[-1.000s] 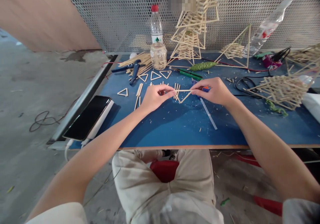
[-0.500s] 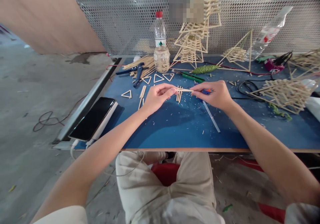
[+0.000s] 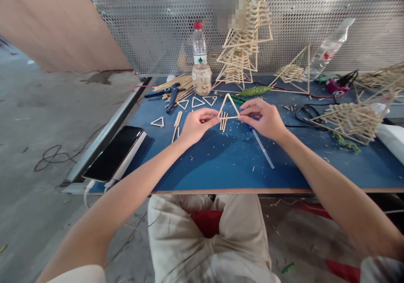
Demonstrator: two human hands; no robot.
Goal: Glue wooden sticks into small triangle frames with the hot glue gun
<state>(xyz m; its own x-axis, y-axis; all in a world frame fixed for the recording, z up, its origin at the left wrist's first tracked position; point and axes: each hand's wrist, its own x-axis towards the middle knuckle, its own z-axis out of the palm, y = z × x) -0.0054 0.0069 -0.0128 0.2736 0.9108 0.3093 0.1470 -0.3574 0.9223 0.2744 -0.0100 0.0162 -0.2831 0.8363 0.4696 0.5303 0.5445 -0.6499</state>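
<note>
Pinching the stick triangle (image 3: 229,107) at its two lower corners, the left hand (image 3: 197,125) and right hand (image 3: 264,118) hold it upright above the loose sticks (image 3: 222,122). Squeezing unevenly could likely pop a corner joint apart.

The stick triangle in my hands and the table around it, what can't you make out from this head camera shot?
- Stick triangle: its lower corners are covered by the left hand and right hand; any glue is too small to see.
- Stick tower: top cut by the upper edge, partly behind a blurred patch.
- Stick frame: the structures beyond it are cut by the right edge.
</note>
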